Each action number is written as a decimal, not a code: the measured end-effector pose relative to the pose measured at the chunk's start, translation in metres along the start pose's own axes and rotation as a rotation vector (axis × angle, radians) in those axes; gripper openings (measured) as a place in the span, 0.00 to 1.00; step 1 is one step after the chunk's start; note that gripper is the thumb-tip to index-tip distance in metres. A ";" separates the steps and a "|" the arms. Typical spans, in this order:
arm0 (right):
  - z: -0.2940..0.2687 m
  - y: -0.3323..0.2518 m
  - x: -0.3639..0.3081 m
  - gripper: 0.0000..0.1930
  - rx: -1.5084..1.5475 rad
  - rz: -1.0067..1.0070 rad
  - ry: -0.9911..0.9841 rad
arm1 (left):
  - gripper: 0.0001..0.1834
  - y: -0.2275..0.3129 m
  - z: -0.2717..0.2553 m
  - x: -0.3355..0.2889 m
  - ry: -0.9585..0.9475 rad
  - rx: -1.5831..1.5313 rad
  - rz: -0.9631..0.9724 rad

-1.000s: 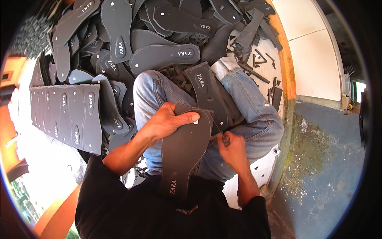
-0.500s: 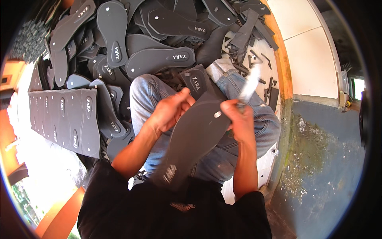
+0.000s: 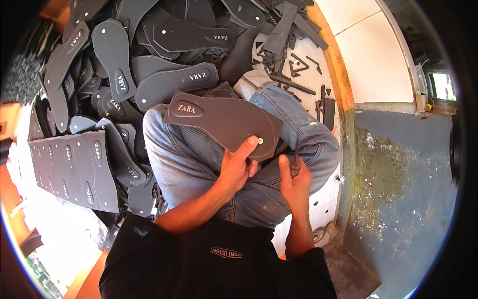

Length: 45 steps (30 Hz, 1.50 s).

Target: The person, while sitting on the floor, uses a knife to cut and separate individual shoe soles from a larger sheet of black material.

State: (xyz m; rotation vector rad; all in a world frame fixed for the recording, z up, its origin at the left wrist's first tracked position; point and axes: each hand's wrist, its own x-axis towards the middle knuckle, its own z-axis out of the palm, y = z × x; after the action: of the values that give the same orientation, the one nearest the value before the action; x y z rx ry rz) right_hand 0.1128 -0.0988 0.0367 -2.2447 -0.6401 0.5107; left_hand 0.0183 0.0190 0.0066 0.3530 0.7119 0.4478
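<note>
My left hand (image 3: 237,167) grips a dark grey shoe insole (image 3: 219,122) by its wide end, thumb on top beside a small white dot. The insole lies slantwise above my lap, its narrow end with an oval printed patch pointing left. A curved outline shows inside the edge of the wide end. In my right hand (image 3: 297,183), closed just right of the insole, is a knife (image 3: 295,167) held by its handle. Its blade is seen nearly end-on and is hard to make out. Another dark piece (image 3: 221,91) shows partly behind the insole, by my knees.
A large heap of dark insoles (image 3: 110,55) fills the far left. An uncut sheet of insoles (image 3: 74,167) lies at the left. Dark offcuts (image 3: 298,65) litter the pale floor beyond my right knee. A wooden strip (image 3: 336,60) and a blue-grey wall (image 3: 403,184) border the right.
The insole has swung round, so its narrow end points left instead of toward me. My left hand now grips its wide end; my right hand has let go of it and lowered with the knife.
</note>
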 end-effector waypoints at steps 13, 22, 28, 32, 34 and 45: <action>-0.006 0.017 -0.029 0.15 -0.342 0.092 -0.164 | 0.14 -0.016 -0.022 -0.003 -0.026 0.003 -0.035; 0.021 -0.003 0.019 0.10 -0.302 -0.055 -0.207 | 0.14 -0.009 -0.027 -0.008 0.022 0.021 0.038; 0.038 -0.007 0.058 0.12 -0.030 -0.036 -0.232 | 0.14 -0.010 -0.038 -0.026 -0.024 0.085 -0.011; 0.023 -0.006 0.052 0.16 0.639 0.298 -0.532 | 0.14 -0.006 -0.046 -0.030 -0.049 0.178 -0.134; 0.031 -0.008 0.035 0.14 0.530 0.226 -0.476 | 0.15 0.000 -0.053 -0.034 -0.045 0.278 -0.155; 0.038 -0.008 -0.033 0.17 0.280 -0.004 -0.429 | 0.17 0.118 -0.061 -0.010 0.097 0.513 -0.046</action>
State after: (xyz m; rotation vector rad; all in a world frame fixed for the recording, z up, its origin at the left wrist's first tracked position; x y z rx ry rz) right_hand 0.0639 -0.0926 0.0238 -1.8809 -0.7329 1.0299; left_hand -0.0625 0.1233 0.0231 0.7989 0.9264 0.2338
